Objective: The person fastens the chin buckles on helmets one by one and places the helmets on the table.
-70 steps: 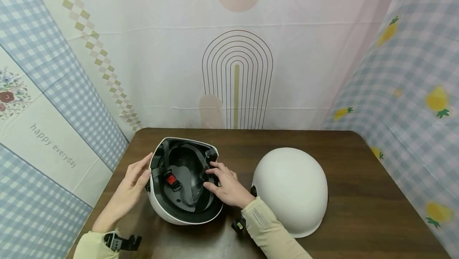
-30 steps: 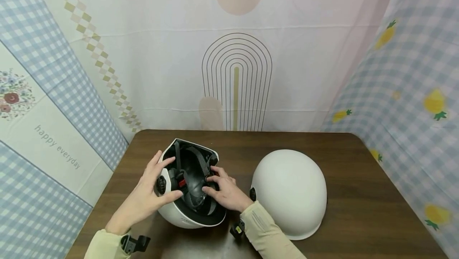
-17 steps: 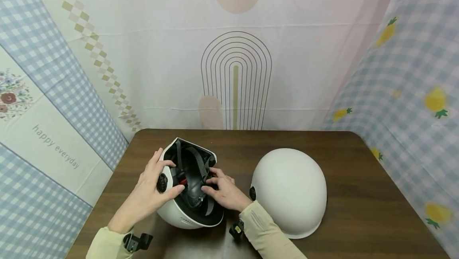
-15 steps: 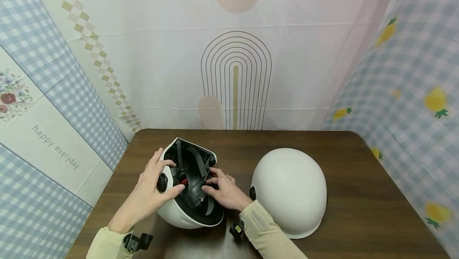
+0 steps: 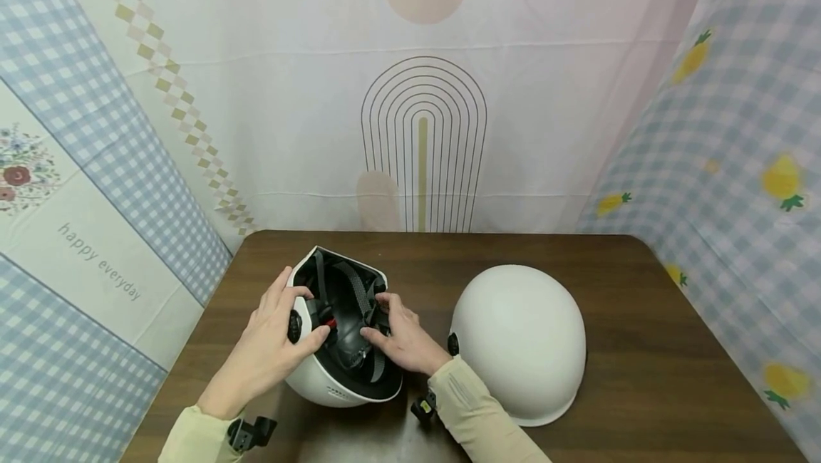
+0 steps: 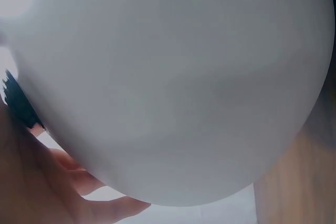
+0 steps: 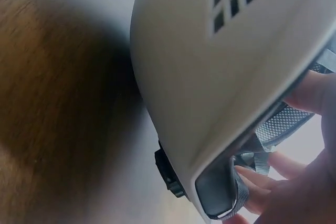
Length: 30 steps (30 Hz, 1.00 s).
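Note:
A white helmet (image 5: 321, 382) lies upside down on the table, its black-lined inside facing up and tilted. My left hand (image 5: 266, 342) grips its left rim beside a round black knob (image 5: 294, 326), thumb reaching over the edge. In the left wrist view the white shell (image 6: 178, 87) fills most of the picture, with fingers along its edge. My right hand (image 5: 408, 340) reaches into the opening from the right and holds a dark strap (image 7: 242, 195) near the rim. A bit of red buckle (image 5: 331, 323) shows inside; the rest is hidden.
A second white helmet (image 5: 519, 345) sits dome up to the right, close to my right sleeve (image 5: 477, 406). Both stand on a dark wooden table (image 5: 648, 349). Patterned cloths (image 5: 308, 121) hang behind the table and on both sides.
The helmet has tilted to the right, and my left hand has come over its left rim. My right fingers have shifted at the strap just now. The second helmet stays put.

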Motion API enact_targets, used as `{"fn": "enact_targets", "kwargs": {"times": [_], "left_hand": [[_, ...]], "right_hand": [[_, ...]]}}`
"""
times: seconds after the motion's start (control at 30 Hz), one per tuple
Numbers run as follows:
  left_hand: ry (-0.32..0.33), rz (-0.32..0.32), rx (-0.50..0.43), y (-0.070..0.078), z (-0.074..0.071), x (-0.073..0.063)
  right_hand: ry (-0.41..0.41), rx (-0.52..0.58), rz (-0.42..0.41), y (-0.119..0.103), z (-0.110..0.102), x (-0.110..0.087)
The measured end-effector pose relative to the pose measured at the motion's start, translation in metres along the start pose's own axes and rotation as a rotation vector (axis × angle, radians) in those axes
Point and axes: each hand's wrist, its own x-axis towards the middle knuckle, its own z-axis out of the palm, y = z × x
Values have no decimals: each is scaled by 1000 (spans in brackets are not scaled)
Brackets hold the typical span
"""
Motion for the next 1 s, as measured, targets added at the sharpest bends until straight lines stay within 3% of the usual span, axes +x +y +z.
{"fn": "enact_targets", "kwargs": {"times": [0.13,0.3,0.43,0.57,1.0], "left_hand": [[-10,-10,0,-1,0,0],[-7,-20,-6,-3,2,-1],[-5,-41,2,-3,1,-1],[-17,-51,-8,-3,-1,-2],[-42,21,-75,-7,-7,-4]], "right_hand": [[36,-79,6,-2,0,-2],[85,-351,57,-14,-6,-12],[19,-458,95,-28,-13,-18],[-57,-448,102,-33,-16,-19],[-137,-290,91,-21,-12,-15]]}}
